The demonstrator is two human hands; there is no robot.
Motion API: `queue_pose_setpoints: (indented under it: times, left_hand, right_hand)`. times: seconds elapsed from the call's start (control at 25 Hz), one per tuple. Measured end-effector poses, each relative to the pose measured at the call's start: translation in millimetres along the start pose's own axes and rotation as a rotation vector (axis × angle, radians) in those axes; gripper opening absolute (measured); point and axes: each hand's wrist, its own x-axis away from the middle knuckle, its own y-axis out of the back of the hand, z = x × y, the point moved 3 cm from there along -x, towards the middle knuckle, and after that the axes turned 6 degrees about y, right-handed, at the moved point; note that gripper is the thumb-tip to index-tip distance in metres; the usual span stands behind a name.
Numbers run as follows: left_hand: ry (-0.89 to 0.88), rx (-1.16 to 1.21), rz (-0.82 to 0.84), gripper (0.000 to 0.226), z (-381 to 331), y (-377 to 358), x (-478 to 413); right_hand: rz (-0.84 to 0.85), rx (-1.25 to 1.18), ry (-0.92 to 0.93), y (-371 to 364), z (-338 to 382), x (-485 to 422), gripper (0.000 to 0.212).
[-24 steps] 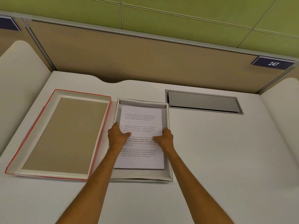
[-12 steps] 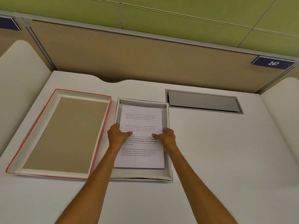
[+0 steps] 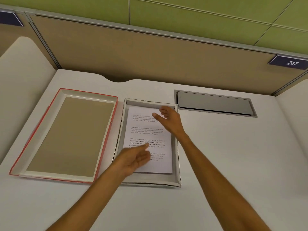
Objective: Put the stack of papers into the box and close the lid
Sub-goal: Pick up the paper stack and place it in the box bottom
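Head view. Stack of papers [image 3: 150,130]: white, printed in paragraphs, lying flat inside the box [image 3: 178,157], long axis running away from the viewer. Lid [image 3: 115,105]: red-edged, inside up, just left of the box on the counter [image 3: 225,155]. Left hand [image 3: 133,161], right hand [image 3: 170,120]: fingers spread, empty, covering parts of the blurred text.

Desk: white top [image 3: 225,155], fills the lower and middle frame, with a curved notch in its far edge.
Cable hatch: grey metal flap [image 3: 215,103], set flush in the desk, right of centre.
Partition: tan panel [image 3: 150,52] across the upper frame, grey rail on top.
Number plate: dark blue, reads 247 [image 3: 290,62], upper right.
Wall: green panels [image 3: 200,12] along the top.
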Motion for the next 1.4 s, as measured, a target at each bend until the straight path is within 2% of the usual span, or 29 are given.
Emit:
queue_pose_setpoints:
  times: [0.08,0.16,0.32,0.48,0.84,1.08,1.4]
  left_hand:
    - [0.178,0.058,0.014,0.047,28,0,8]
    - [0.263,0.098,0.006,0.046,47,3,12]
    - [0.285,0.148,-0.024,0.036,57,6,6]
    - [0.245,0.189,-0.053,0.037,57,12,-15]
    - [0.253,0.261,-0.069,0.039,58,18,-33]
    - [0.252,0.245,-0.082,0.055,60,18,-38]
    - [0.251,0.215,-0.051,0.043,62,15,-29]
  right_hand:
    - [0.147,0.136,0.062,-4,2,-24,0.067]
    - [0.245,0.24,0.081,-10,-1,-44,0.068]
    - [0.345,0.33,0.089,-20,-11,-74,0.07]
    - [0.402,0.408,0.094,-30,-23,-90,0.067]
    - [0.366,0.276,0.053,-37,-33,-98,0.064]
    - [0.307,0.236,0.027,-41,-36,-96,0.064]
    - [0.346,0.301,0.03,-41,-28,-96,0.065]
